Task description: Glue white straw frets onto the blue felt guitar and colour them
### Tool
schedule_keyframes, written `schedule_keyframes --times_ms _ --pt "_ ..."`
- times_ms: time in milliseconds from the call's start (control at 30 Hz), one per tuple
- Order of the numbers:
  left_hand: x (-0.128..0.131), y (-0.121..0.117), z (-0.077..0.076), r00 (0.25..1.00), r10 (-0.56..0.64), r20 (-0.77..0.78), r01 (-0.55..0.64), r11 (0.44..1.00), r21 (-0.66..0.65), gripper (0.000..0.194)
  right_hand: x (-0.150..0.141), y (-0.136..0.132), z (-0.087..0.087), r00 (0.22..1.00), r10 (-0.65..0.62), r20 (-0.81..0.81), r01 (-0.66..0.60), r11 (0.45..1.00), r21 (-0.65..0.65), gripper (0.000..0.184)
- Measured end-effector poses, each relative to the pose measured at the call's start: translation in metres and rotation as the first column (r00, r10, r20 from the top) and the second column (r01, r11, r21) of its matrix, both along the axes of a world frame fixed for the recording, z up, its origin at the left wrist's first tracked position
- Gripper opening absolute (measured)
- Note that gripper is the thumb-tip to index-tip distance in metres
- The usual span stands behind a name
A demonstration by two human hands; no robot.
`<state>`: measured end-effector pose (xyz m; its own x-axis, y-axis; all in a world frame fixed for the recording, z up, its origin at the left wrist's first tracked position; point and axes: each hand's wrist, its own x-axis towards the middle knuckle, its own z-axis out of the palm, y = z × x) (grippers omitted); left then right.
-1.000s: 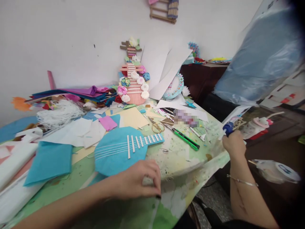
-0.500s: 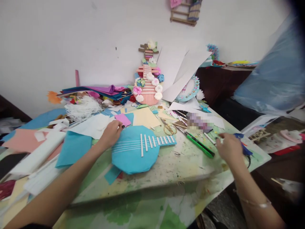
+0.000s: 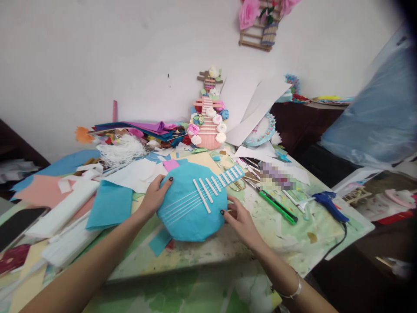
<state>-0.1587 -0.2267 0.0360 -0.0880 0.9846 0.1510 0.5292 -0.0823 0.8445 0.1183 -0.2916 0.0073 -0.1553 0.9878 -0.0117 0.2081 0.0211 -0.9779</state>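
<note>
Nearest, taking the blue paper guitar [image 3: 192, 221] as the clock's centre with twelve at the far wall, the left hand [image 3: 154, 193] and right hand [image 3: 243, 219] have both just come onto its round body, closed on the rim at ten and three o'clock; half a second ago they were apart from it. Its neck, lower then, now swings up toward two o'clock, and the glue gun [image 3: 330, 205], in the right hand a second ago, lies out at three on the table [image 3: 289, 243], so both hands are free to handle the guitar. The fingers under the rim are hidden, and I can't tell whether the whole body is off the table or only tipped. Between seven and eight, a blue strip [image 3: 160, 241] is partly covered by the body. Past the rim, the neck hides part of the scissors [image 3: 239, 186] at two, the cutter [image 3: 276, 206] shows whole at three, and the pink paper [image 3: 171, 164] at eleven is partly covered. Beyond it, a pixelated patch [image 3: 276, 176] can't be made out. Farthest, toward one o'clock, the wall hanging [image 3: 256, 46] is cut off at the top edge
</note>
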Motion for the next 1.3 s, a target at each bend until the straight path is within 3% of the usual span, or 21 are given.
schedule_keyframes --times_ms 133,200,267,367,500,700,833,1100,1200,1300 --pt "-0.005 -0.051 0.003 0.977 -0.091 0.192 0.095 0.995 -0.013 0.041 0.013 0.019 0.012 0.982 -0.038 -0.187 0.066 0.987 0.145 0.051" --pt "-0.012 -0.067 0.001 0.862 -0.195 0.469 0.291 0.946 -0.142 0.043 0.021 0.025 0.020 0.980 0.006 -0.197 0.027 0.986 0.165 0.049" --pt "-0.019 -0.073 -0.001 0.805 -0.213 0.554 0.382 0.900 -0.208 0.048 0.029 0.026 0.026 0.984 0.059 -0.169 -0.028 0.983 0.183 0.048" --pt "-0.024 -0.066 0.002 0.798 -0.226 0.558 0.381 0.907 -0.178 0.047 0.034 0.022 0.029 0.990 0.143 -0.018 -0.134 0.960 0.245 0.043" --pt "-0.013 -0.041 0.019 0.796 -0.296 0.527 0.421 0.898 -0.131 0.050 0.029 0.014 0.029 0.968 0.186 0.167 -0.233 0.913 0.336 0.038" --pt "0.011 -0.017 0.057 0.817 -0.416 0.398 0.482 0.873 -0.077 0.040 0.021 0.012 0.039 0.963 0.144 0.229 -0.236 0.859 0.454 0.038" --pt "0.019 -0.014 0.071 0.822 -0.460 0.334 0.497 0.867 -0.029 0.032 0.021 0.010 0.045 0.958 0.127 0.256 -0.240 0.844 0.480 0.039" --pt "0.021 -0.015 0.058 0.831 -0.450 0.327 0.494 0.868 -0.059 0.034 0.018 0.001 0.043 0.949 0.188 0.253 -0.290 0.836 0.466 0.036" --pt "0.022 -0.021 0.049 0.827 -0.424 0.369 0.489 0.867 -0.099 0.033 0.021 -0.005 0.041 0.944 0.229 0.239 -0.312 0.855 0.414 0.036" --pt "0.025 -0.027 0.039 0.801 -0.410 0.435 0.519 0.838 -0.166 0.032 0.024 -0.011 0.034 0.942 0.314 0.119 -0.336 0.898 0.285 0.037"
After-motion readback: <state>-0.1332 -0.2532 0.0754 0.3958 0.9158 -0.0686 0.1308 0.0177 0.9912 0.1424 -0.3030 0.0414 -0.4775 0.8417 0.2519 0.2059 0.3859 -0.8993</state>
